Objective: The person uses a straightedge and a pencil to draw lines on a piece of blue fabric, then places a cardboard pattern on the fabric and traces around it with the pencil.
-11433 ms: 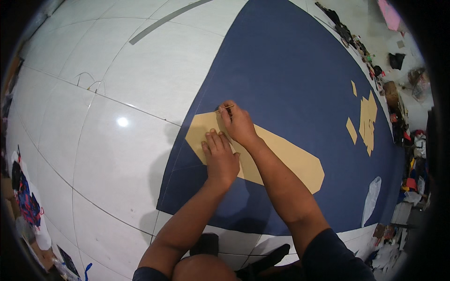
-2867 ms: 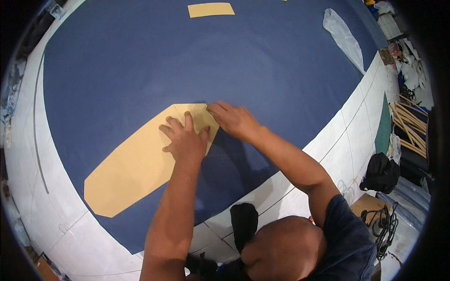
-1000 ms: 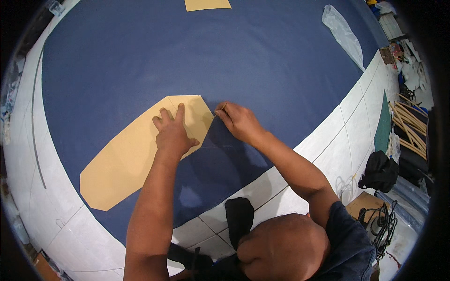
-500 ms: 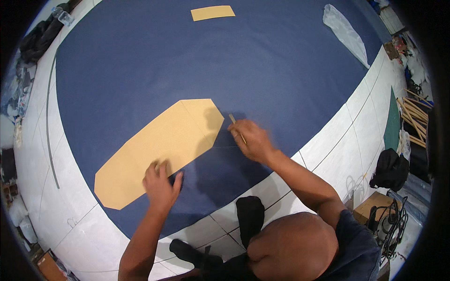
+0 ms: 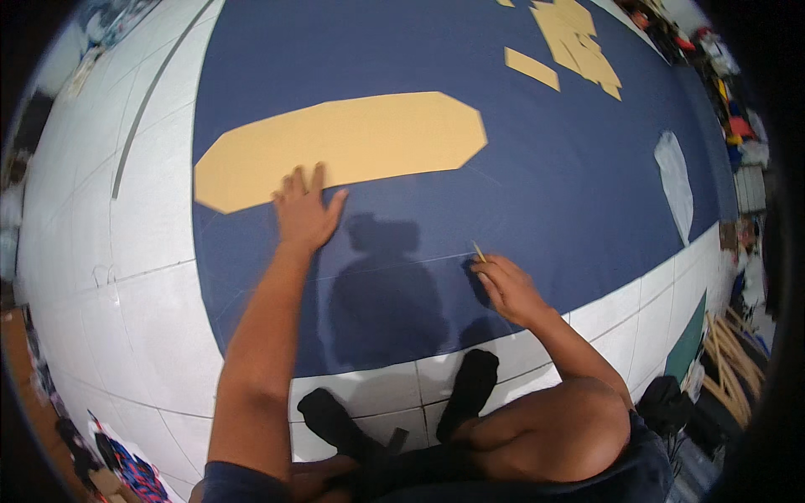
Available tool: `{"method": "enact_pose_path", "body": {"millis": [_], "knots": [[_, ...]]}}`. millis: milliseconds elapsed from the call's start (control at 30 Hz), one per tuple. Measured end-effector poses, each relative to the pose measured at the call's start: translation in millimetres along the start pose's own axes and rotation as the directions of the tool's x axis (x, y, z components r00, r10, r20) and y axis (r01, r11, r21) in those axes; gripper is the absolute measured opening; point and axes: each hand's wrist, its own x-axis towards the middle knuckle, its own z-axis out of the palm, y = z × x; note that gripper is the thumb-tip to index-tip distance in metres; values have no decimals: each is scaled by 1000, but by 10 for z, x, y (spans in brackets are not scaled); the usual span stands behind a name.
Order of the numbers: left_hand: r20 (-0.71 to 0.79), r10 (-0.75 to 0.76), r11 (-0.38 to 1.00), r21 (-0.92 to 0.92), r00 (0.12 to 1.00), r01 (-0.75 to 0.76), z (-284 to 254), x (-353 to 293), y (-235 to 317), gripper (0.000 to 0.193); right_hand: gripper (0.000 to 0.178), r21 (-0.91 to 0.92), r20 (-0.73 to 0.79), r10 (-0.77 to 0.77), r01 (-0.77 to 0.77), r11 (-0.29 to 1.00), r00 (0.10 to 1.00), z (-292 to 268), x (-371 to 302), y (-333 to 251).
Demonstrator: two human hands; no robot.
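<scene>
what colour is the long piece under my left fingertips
The long piece is tan, clearest in the head view.

A hand can pass over the blue cloth (image 5: 570, 176) right of the big yellow sheet (image 5: 360, 142). The left hand (image 5: 306, 214) is in the way at the sheet's near edge.

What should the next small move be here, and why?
Probably the left hand should draw the long tan panel slightly nearer, toward the faint line on the blue sheet: its fingers lie over the panel's near edge, bare sheet separates panel and line, and the right hand holds the thin stick clear of the panel.
</scene>
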Motion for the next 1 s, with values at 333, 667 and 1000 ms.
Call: {"method": "enact_pose_path", "body": {"millis": [333,667,1000], "knots": [[-13,14,977,-211,1000,-16,87,37,-100,62,21,-120,-47,185,-189,975,982,-398,122,-621],[412,-14,974,-202,911,107,-391,235,-69,68,28,110,-28,502,-496,861,864,-1289,267,-1350],[271,26,984,-179,962,24,-183,142,-140,61,33,-201,313,-103,171,965,944,-429,1546,-639]]}}
